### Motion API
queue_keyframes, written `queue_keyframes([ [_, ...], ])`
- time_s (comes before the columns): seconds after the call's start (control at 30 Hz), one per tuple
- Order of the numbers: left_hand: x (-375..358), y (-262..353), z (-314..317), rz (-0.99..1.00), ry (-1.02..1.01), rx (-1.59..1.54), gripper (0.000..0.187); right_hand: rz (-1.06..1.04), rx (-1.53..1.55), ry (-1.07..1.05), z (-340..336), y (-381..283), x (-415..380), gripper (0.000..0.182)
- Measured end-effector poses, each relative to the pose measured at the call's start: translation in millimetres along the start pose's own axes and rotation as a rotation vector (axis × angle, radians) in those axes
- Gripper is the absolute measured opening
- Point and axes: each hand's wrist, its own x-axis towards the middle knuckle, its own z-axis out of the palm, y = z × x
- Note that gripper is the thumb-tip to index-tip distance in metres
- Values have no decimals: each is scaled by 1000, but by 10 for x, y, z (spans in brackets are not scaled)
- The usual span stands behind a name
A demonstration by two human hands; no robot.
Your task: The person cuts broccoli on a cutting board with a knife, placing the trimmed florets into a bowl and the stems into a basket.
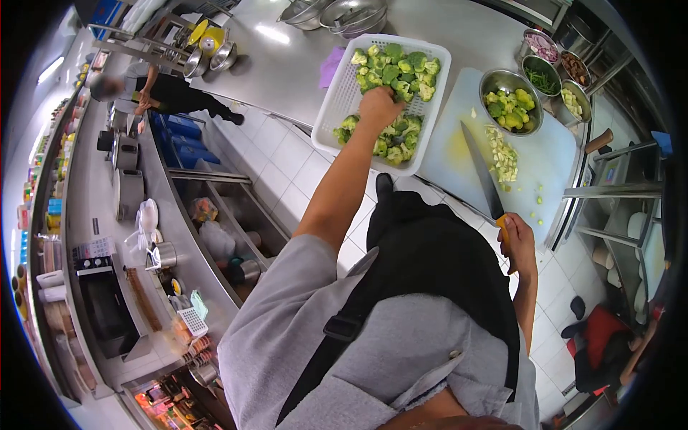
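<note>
My left hand (380,107) reaches into a white perforated basket (323,129) of broccoli florets (393,66). Its fingers are curled down on the florets, and the fingertips are partly hidden among them. In my right hand (519,242) is a large knife (484,172), gripped by its yellow handle. The blade lies over the white cutting board (459,154), pointing away from me. Beside the blade, chopped pale green pieces (503,154) are strewn on the board. A steel bowl (489,118) of yellow-green florets stands at the board's far side.
Small bowls of sliced onion (541,47), chopped greens (542,74) and other cut food stand at the far right. Mixing bowls (351,16) and a purple cloth (331,66) lie on the steel table. Another person (147,89) stands at the left, by a counter with a microwave (107,304).
</note>
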Motion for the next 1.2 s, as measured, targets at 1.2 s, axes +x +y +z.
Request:
queue_keyframes([
  [1.2,73,13,25,111,-70,-608,21,-7,13,19,68,6,-47,33],
])
